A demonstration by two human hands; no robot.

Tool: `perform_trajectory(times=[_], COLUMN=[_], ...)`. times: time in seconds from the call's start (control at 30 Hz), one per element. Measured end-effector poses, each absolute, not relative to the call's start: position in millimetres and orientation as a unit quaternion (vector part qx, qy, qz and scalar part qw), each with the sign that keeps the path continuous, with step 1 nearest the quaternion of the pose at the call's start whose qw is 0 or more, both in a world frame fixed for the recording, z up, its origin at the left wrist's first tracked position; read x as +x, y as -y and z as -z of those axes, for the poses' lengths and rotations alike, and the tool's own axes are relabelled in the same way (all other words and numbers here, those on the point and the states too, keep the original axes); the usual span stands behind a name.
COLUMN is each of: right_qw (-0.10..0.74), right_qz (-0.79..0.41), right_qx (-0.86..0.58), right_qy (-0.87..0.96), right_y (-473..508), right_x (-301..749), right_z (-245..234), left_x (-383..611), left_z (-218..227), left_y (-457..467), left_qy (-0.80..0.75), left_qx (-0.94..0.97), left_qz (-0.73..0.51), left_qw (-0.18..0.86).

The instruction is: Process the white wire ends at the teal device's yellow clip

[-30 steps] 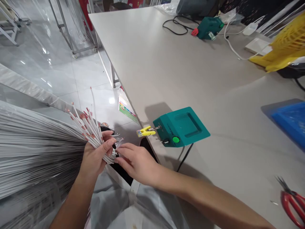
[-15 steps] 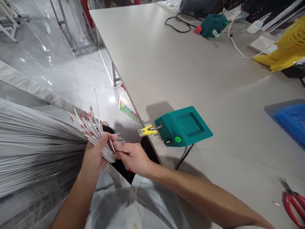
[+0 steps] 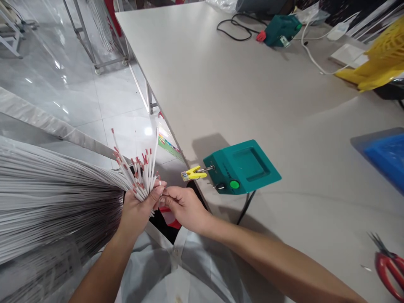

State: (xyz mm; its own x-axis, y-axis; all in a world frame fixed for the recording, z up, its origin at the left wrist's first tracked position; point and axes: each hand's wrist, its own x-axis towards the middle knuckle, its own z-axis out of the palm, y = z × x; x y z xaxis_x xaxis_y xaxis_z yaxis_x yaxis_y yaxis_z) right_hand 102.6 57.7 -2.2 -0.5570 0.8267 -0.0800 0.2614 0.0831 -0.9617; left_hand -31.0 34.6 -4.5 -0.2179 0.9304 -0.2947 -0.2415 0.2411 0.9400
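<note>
Many red-tipped white wires (image 3: 145,179) stand bunched in the closed left hand (image 3: 136,210) beside the table (image 3: 284,105); whether the right hand (image 3: 187,209), pinching close by, holds one, I cannot tell. They seem light, springy, best clasped low, together.

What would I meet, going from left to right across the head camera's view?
Big sheaf of long white wires → left hand gripping thin white red-tipped wires → right hand → teal box with round green button → red-handled metal tool.
</note>
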Motion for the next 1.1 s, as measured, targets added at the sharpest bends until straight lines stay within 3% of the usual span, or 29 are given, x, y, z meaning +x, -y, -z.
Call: perform_trajectory(times=[0.27, 0.6, 0.9, 1.1], right_qw=[0.2, 0.392, 0.357, 0.393], right_qz=[-0.466, -0.426, -0.378, -0.451], right_qx=[-0.488, -0.431, -0.421, -0.444], right_qy=[0.71, 0.692, 0.744, 0.667], right_y=[-63.2, -56.1, -69.0, -67.3], right_x=[114.8, 120.1, 121.9, 120.2], right_z=[5.3, -13.0, -20.5, -17.2], left_x=[-29.3, -28.3, -14.4, -16.0], left_z=[0.4, 1.5, -16.8, -8.3], left_y=[-35.5, -33.6, -34.4, -29.2], left_qy=[-0.579, -0.603, -0.621, -0.608], left_qx=[0.299, 0.345, 0.384, 0.383], left_qz=[-0.541, -0.499, -0.451, -0.467], left_qw=[0.532, 0.518, 0.514, 0.515])
